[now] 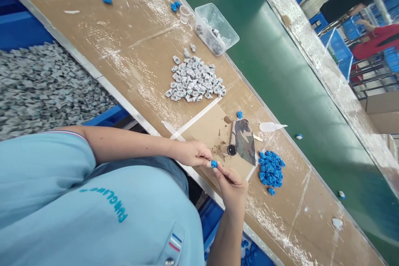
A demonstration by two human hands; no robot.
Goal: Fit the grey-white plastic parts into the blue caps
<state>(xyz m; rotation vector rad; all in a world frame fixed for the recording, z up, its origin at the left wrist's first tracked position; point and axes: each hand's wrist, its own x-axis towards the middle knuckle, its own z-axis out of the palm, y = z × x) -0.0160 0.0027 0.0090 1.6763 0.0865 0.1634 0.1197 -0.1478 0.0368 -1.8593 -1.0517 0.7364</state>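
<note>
Near the table's front edge, my left hand (195, 153) and my right hand (232, 181) meet at a small blue piece (213, 164), pinched between the fingertips of both. Just beyond them a small container with black contents (231, 150) stands beside a folded camouflage cloth (245, 139). A pile of blue pieces (271, 168) lies to the right of the cloth. Farther back on the left is a heap of grey-white pieces (195, 79). One blue piece (240, 114) rests behind the cloth.
A clear plastic tub (216, 29) and a clear cup (185, 15) stand at the back. A white bottle (272, 126) lies by the green belt (280, 66). A blue crate (28, 29) of grey pieces is at the left. People sit across the belt.
</note>
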